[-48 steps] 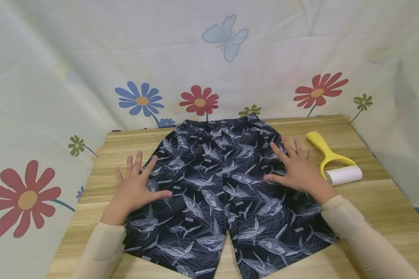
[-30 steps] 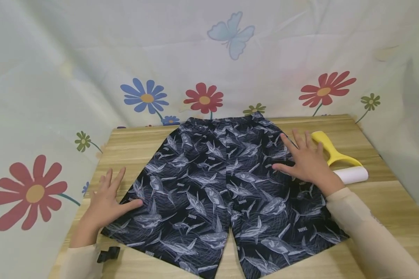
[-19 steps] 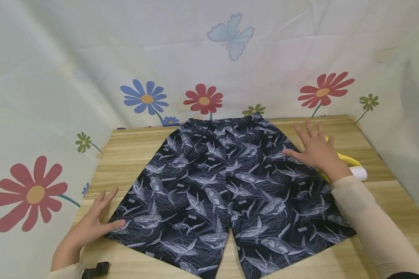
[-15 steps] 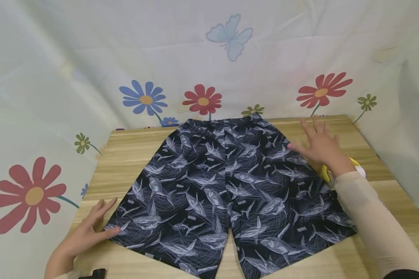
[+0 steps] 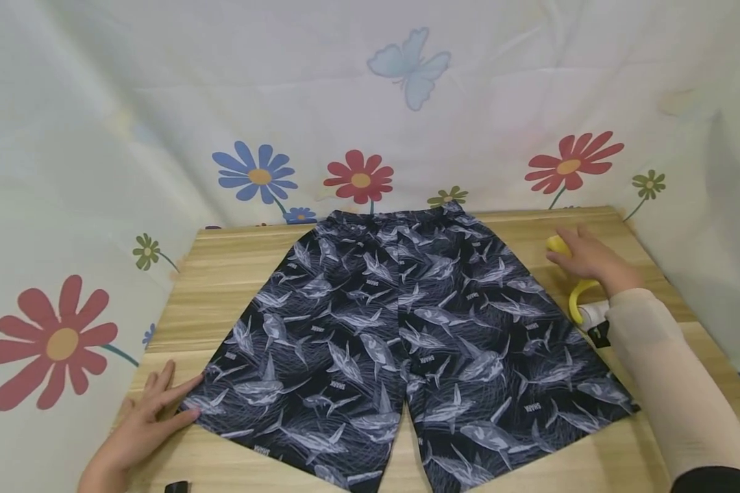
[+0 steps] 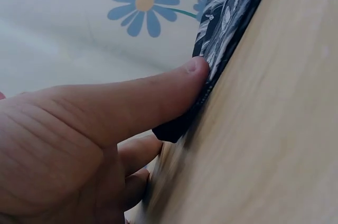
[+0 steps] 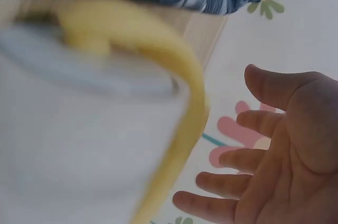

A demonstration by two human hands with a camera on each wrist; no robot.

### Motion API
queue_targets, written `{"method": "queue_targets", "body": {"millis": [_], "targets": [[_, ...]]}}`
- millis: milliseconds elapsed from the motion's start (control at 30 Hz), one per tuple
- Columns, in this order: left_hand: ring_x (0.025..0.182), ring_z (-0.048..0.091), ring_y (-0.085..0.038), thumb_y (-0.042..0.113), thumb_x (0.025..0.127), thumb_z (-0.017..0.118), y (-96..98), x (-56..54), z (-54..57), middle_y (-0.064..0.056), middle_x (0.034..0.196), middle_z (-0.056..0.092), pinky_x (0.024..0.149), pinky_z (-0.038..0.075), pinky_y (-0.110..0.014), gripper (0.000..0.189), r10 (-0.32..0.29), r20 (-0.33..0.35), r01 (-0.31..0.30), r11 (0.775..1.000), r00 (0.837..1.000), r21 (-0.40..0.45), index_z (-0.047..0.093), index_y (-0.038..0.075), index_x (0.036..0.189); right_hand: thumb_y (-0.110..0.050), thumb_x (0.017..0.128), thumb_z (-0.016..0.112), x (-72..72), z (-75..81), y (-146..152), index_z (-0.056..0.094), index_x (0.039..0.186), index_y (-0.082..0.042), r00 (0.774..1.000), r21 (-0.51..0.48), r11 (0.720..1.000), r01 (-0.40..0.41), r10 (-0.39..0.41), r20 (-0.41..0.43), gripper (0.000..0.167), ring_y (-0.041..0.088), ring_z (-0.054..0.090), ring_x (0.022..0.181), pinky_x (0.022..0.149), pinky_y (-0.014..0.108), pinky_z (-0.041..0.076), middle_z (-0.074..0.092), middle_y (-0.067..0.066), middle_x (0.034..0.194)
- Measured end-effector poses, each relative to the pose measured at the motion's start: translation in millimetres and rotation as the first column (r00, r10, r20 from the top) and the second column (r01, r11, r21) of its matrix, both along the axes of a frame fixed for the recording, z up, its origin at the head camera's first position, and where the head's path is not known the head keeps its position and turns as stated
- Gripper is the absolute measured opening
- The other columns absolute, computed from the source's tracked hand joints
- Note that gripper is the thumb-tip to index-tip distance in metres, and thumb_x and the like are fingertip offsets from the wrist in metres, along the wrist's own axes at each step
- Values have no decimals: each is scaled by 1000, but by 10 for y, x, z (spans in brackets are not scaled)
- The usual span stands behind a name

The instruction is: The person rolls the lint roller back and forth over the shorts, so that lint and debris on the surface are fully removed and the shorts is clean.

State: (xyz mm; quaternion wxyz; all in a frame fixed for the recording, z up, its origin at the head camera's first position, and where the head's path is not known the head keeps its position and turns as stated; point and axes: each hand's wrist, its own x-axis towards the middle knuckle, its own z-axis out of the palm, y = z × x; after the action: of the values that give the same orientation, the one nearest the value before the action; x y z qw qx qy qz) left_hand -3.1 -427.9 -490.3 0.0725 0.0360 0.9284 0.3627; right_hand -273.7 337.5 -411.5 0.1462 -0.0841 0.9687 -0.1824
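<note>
Black shorts (image 5: 370, 329) with a grey shark print lie spread flat on the wooden table, waistband at the far side. My left hand (image 5: 144, 421) rests at the outer corner of the left leg hem. In the left wrist view its thumb (image 6: 158, 97) lies against the fabric edge and the other fingers reach behind the corner. My right hand (image 5: 598, 257) is over the handle of a yellow lint roller (image 5: 576, 301), which partly hides it. In the right wrist view the fingers are spread apart, and the roller's white roll (image 7: 90, 155) looms blurred close to the camera.
The wooden table (image 5: 234, 253) meets a white flowered cloth backdrop (image 5: 284, 89) at the back and sides. A small black object (image 5: 177, 487) shows at the bottom edge near the left wrist. Another black piece (image 5: 599, 334) is beside the right sleeve.
My left hand has slid from the shorts' left side down to the hem corner. My right hand has left the shorts' right side and moved right, over the lint roller's handle.
</note>
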Motion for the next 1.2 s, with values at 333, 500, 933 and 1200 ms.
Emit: {"method": "queue_targets", "body": {"millis": [333,500,933,1200], "targets": [[153,-19,-57,21,97,78,-30,70,-46,-34,171,-2,107,-33,-72,67,31,22,-32,999,999,34,49,8,157,-21,108,50,-298,75,58,6,162,11,991,-26,998,57,-53,127,76,67,20,145,114,75,29,13,47,160],[155,-20,-54,20,95,79,7,24,-62,-32,172,-1,109,-33,-69,66,37,8,-37,997,999,67,52,9,154,-16,106,55,-269,-2,205,1,164,6,979,-108,988,110,-88,186,82,65,38,132,101,73,46,17,49,157],[155,-15,-57,18,93,82,31,9,-43,-35,171,4,108,-32,-73,51,41,-59,-37,997,997,63,62,8,139,-27,110,55,-215,-94,301,-9,163,6,967,-276,940,201,-146,207,89,67,21,144,113,75,32,8,50,159],[155,-19,-53,16,92,82,24,57,-50,-33,171,3,108,-33,-71,54,67,-33,-64,994,997,90,60,5,140,-41,110,52,-243,198,91,-8,167,-5,973,-383,895,231,-217,80,90,53,41,131,102,63,48,21,43,161]]}}
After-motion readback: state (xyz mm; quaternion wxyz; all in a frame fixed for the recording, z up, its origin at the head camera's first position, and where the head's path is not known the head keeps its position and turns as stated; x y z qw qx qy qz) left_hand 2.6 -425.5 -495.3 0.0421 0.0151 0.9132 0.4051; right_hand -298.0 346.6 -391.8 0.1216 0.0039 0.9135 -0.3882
